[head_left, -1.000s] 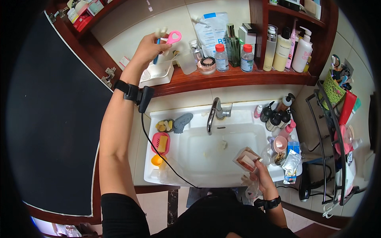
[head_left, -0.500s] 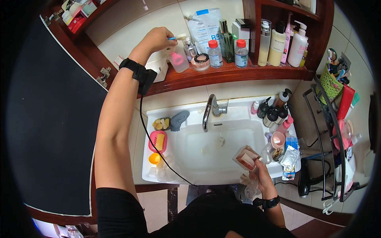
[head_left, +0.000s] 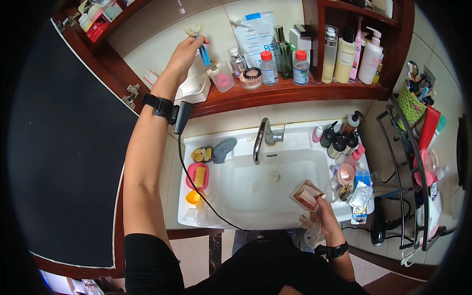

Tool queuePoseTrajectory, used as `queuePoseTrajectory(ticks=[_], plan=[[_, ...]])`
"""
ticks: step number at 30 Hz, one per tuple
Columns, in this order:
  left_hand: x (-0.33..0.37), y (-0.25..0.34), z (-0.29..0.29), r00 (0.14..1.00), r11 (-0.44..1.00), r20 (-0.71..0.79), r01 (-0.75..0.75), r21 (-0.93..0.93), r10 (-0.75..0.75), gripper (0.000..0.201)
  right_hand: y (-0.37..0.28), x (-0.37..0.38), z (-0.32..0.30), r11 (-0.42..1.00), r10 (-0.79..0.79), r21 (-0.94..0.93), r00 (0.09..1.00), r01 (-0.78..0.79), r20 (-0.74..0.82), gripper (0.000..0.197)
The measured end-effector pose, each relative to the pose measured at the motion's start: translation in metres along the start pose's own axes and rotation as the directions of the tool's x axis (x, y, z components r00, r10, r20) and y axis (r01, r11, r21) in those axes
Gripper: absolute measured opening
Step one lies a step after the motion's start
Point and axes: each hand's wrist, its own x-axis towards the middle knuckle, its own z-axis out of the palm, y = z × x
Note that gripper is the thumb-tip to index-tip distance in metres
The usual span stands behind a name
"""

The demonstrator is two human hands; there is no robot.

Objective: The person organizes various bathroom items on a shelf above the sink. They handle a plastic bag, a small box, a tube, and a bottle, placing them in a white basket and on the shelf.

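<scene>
The left hand (head_left: 187,51) has released the pink piece (head_left: 224,80) into the translucent cup (head_left: 222,68) on the shelf (head_left: 255,94), leaving the blue-handled tool (head_left: 205,55) gripped. The right hand (head_left: 323,216) grips a clear-wrapped packet (head_left: 307,195) over the sink (head_left: 246,172).

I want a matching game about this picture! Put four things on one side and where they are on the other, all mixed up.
Things:
1. Blue-handled tool with a pale head
2. Brown-and-white pack in clear wrapping
3. Yellow soap bar
4. Shiny curved metal faucet

Places:
A. In the right hand
B. At the back of the white sink
C. In the left hand
D. On the pink plastic dish

Right pairs: 1-C, 2-A, 3-D, 4-B
</scene>
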Motion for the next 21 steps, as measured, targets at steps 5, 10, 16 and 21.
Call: queuePoseTrajectory(ticks=[5,10,16,21], plan=[[-0.011,-0.012,0.002,1.0,0.999,-0.012,0.009,-0.049,-0.009,0.023,-0.002,0.001,0.004,1.0,0.0,-0.016,1.0,0.0,0.006,0.048],[-0.021,-0.022,0.008,1.0,1.0,-0.003,-0.011,0.028,0.011,0.034,0.004,0.006,-0.002,0.998,0.023,-0.058,1.0,-0.022,0.021,0.055],[-0.027,-0.011,0.006,0.993,0.983,-0.088,0.096,0.154,-0.084,0.049,0.005,0.006,-0.001,0.999,0.012,-0.047,1.0,-0.012,-0.001,0.054],[-0.025,-0.022,-0.025,0.998,0.951,-0.059,0.008,0.309,0.011,0.034,0.003,0.004,0.004,0.999,0.007,-0.034,1.0,-0.008,-0.024,0.054]])
